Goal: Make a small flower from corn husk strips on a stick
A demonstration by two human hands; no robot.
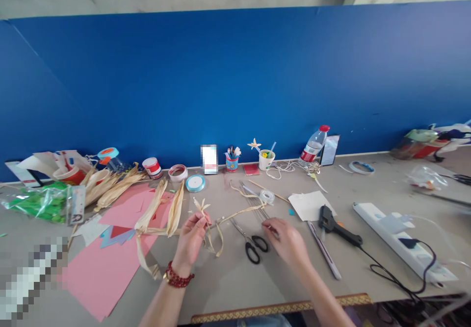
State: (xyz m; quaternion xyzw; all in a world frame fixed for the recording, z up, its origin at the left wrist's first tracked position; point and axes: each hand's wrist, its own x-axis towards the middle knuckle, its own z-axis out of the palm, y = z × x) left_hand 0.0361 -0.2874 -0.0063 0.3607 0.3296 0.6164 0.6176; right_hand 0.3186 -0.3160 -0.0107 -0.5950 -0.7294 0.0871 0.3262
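Note:
A small pale flower of dried corn husk stands upright in my left hand, its base pinched between the thumb and fingers. My right hand reaches down to the table, fingertips closed on the near ends of several thin straight wires; how many it grips is hidden. Between my hands lie black-handled scissors, pointing away from me. A narrow husk strip runs across the table behind the scissors, and a looped strip lies beside my left hand. A clear tape roll rests by the wires.
Corn husks and pink paper lie to the left. On the right are a glue gun, a purple pen-like tool and a white power strip with cords. A bottle and cups stand along the blue partition.

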